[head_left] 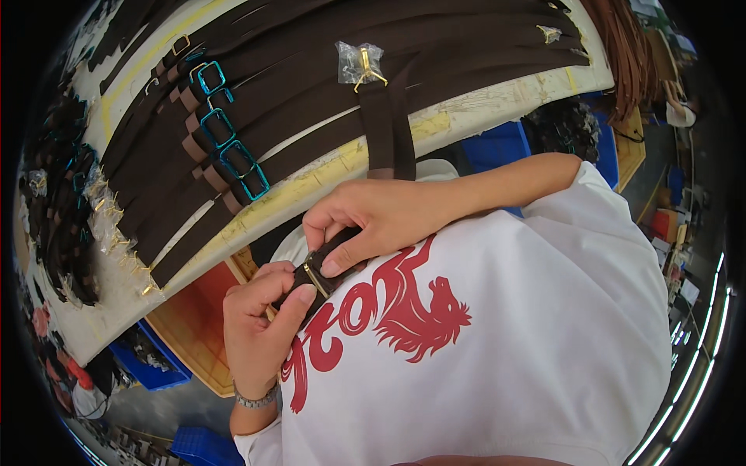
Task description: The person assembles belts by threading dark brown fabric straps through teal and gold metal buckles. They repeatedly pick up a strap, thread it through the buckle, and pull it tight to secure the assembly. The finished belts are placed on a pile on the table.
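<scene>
Close to my shirt front, a dark brown belt is held between both hands at its gold-coloured buckle (317,280). My left hand (263,314) is closed, thumb on the strap at the buckle's near side. From the other side, my right hand (371,221) pinches the strap with its thumb pressed beside the buckle. Fingers hide much of the belt. Beyond my right hand, a dark strap (379,132) hangs over the table edge. A gold buckle partly wrapped in clear plastic (360,64) lies at its upper end.
Many dark belts (299,78) lie side by side on the pale worktable (497,97). Several have buckles with blue film (219,126). Plastic-wrapped buckles (105,217) cluster at the left. Below the table are an orange-yellow bin (183,314) and blue crates (497,146). Brown straps (622,54) hang at far right.
</scene>
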`<action>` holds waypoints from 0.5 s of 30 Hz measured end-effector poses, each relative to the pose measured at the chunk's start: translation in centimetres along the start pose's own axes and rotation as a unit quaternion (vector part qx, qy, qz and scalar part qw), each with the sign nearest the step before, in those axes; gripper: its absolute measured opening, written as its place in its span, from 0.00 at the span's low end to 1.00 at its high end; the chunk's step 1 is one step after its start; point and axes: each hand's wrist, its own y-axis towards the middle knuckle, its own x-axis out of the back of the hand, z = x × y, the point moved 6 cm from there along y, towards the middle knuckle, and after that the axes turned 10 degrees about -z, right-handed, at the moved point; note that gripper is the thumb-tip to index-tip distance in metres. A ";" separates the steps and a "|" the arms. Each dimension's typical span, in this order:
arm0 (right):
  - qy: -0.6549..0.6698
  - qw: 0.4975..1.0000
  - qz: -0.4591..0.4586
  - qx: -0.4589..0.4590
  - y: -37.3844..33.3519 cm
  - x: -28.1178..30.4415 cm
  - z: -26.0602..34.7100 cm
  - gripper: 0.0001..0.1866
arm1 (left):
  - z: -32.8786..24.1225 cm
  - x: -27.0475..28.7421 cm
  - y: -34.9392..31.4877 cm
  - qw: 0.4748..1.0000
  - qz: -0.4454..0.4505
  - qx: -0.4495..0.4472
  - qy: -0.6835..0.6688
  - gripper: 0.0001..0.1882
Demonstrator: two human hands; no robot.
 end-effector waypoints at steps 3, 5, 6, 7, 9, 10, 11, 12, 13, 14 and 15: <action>0.003 1.000 -0.003 0.026 0.1 0.0 -0.6 0.14 | 0.4 -0.3 0.3 0.999 0.036 0.013 0.001 0.09; -0.001 0.999 -0.001 0.034 0.2 -0.1 -0.8 0.15 | 0.1 -0.1 1.2 0.992 0.093 -0.064 0.053 0.10; -0.006 1.000 0.006 0.023 0.2 -0.1 -0.6 0.15 | -0.1 -0.2 1.5 0.984 0.122 -0.103 0.079 0.10; -0.011 1.000 0.012 0.012 0.2 -0.1 -0.7 0.16 | 0.6 -0.1 1.9 0.993 0.111 -0.023 0.018 0.11; 0.027 0.998 -0.048 0.037 0.6 0.2 -0.6 0.17 | 1.5 0.2 2.5 0.983 0.084 0.132 -0.098 0.12; 0.047 0.995 -0.078 0.050 0.6 0.3 -0.5 0.17 | 1.8 0.2 2.8 0.983 0.077 0.102 -0.132 0.12; 0.013 0.992 -0.099 0.080 0.4 0.1 0.3 0.18 | 2.2 0.2 2.5 0.979 0.057 0.106 -0.167 0.12; -0.020 0.986 -0.125 0.109 -0.2 0.2 1.7 0.18 | 2.2 -0.2 2.2 0.973 0.042 0.108 -0.200 0.12; -0.054 0.977 -0.151 0.139 -0.6 0.3 2.5 0.19 | 2.5 -0.4 2.1 0.966 0.026 0.110 -0.234 0.12; -0.087 0.966 -0.158 0.185 -0.5 0.5 2.4 0.22 | 3.1 -0.2 2.0 0.958 0.027 0.103 -0.266 0.13; -0.118 0.951 -0.168 0.230 -0.4 0.5 2.2 0.24 | 3.0 -0.3 1.9 0.955 0.018 0.099 -0.279 0.13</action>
